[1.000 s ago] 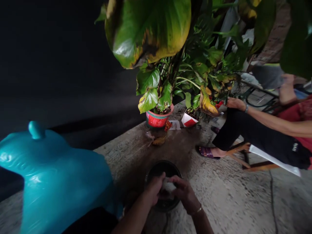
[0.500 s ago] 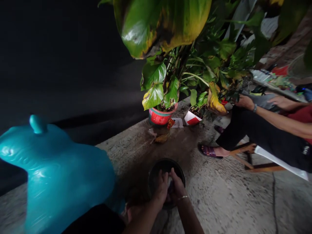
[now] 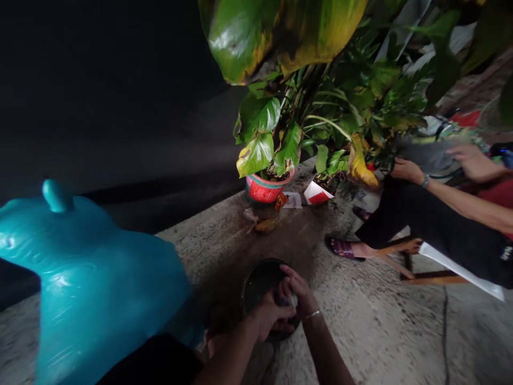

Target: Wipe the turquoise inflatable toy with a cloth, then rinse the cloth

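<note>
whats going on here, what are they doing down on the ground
A person crouches over a dark round basin on the rough concrete ground. The left hand and right hand are pressed together in it around something small and pale that is mostly hidden. A glossy teal plastic shape sits at their left. Beyond are potted plants, one in a red pot, and another person sits to the right, sandalled foot on the concrete.

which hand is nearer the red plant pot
Right. The right hand lies over the far side of the dark basin, toward the red plant pot. The left hand is at the basin's near rim, farther from the pot.
</note>
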Demonstrator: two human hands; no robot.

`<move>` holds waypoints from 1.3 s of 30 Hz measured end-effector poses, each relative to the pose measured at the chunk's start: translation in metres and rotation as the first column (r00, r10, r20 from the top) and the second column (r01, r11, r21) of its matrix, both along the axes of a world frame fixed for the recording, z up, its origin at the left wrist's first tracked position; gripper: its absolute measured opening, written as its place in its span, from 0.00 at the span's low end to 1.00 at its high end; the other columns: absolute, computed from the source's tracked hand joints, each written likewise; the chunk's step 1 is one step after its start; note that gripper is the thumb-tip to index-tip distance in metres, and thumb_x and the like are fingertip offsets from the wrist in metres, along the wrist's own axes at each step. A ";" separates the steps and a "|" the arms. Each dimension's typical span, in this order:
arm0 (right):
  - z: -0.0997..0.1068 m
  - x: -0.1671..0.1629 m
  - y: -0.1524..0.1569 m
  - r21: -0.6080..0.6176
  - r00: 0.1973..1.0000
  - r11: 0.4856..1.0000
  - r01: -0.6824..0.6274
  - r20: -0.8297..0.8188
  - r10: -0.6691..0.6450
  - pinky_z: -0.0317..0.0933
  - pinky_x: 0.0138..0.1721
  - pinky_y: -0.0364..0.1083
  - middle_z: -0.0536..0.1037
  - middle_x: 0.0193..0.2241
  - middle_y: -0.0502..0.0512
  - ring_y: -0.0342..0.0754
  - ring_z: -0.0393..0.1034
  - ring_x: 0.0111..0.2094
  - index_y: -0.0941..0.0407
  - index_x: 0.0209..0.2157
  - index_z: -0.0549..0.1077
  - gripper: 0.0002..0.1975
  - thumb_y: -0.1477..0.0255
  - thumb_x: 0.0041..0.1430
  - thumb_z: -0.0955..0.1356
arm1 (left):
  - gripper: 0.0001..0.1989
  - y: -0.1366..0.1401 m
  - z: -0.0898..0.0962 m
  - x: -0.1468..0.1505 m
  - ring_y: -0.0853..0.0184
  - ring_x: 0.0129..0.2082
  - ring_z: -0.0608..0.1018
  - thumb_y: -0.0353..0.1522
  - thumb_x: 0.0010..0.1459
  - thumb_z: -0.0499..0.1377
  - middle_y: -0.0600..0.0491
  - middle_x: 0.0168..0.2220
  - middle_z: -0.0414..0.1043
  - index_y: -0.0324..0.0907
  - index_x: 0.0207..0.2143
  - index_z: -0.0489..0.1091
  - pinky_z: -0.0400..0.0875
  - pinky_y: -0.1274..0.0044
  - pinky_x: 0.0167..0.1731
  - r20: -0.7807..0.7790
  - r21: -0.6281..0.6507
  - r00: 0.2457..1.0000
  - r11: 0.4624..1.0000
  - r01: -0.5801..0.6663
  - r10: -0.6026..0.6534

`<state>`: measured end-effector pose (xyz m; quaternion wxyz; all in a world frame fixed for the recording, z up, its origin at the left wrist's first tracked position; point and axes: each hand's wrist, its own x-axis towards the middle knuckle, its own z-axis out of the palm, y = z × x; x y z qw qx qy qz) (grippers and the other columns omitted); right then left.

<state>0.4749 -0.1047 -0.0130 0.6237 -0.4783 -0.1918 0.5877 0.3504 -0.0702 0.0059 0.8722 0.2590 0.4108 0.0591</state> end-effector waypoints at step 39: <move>0.011 0.004 0.003 -0.112 0.997 0.993 -0.026 -0.075 0.018 0.57 0.21 0.41 0.57 0.09 0.39 0.40 0.55 0.13 0.60 0.39 0.75 0.28 0.50 0.47 0.76 | 0.25 -0.015 -0.014 0.007 0.72 0.11 0.63 0.54 0.51 0.61 0.58 0.17 0.65 0.42 0.35 0.64 0.59 0.81 0.12 -0.077 0.165 0.955 0.941 0.296 -0.287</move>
